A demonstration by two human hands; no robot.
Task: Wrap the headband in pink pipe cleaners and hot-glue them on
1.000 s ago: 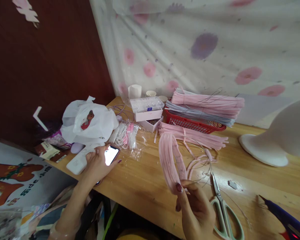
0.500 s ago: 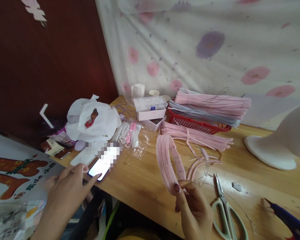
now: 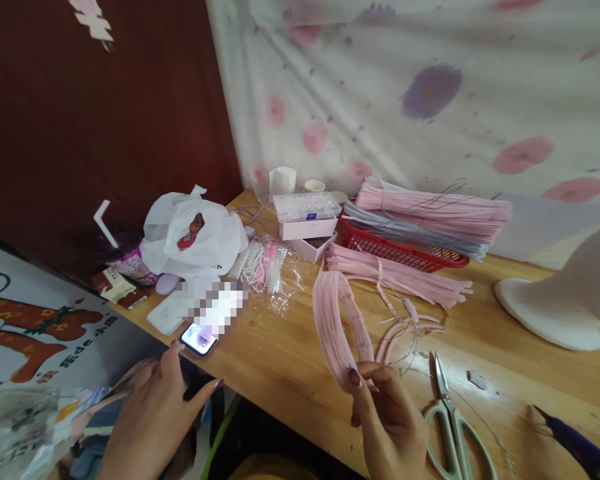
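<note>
My right hand [image 3: 387, 417] pinches the lower end of a curved bundle of pink pipe cleaners [image 3: 337, 320], which arches up over the wooden table [image 3: 280, 367]. My left hand [image 3: 155, 413] hovers just off the table's near-left edge with fingers spread, holding nothing. Its fingertips are close to a lit phone [image 3: 199, 339] lying at the edge. Loose loops of pink wire [image 3: 405, 330] lie just right of the bundle.
Green-handled scissors [image 3: 450, 427] lie right of my right hand. A red basket [image 3: 405, 250] holds long pink and grey stems. A bead box [image 3: 307, 213], a white plastic bag [image 3: 193, 237], a white foam stand [image 3: 560, 300] and a dark blue tool [image 3: 575, 443] are also on the table.
My left hand has left the phone and drawn back toward me off the table edge, fingers spreading. The right hand keeps its hold on the pink bundle. The view has shifted slightly left.
</note>
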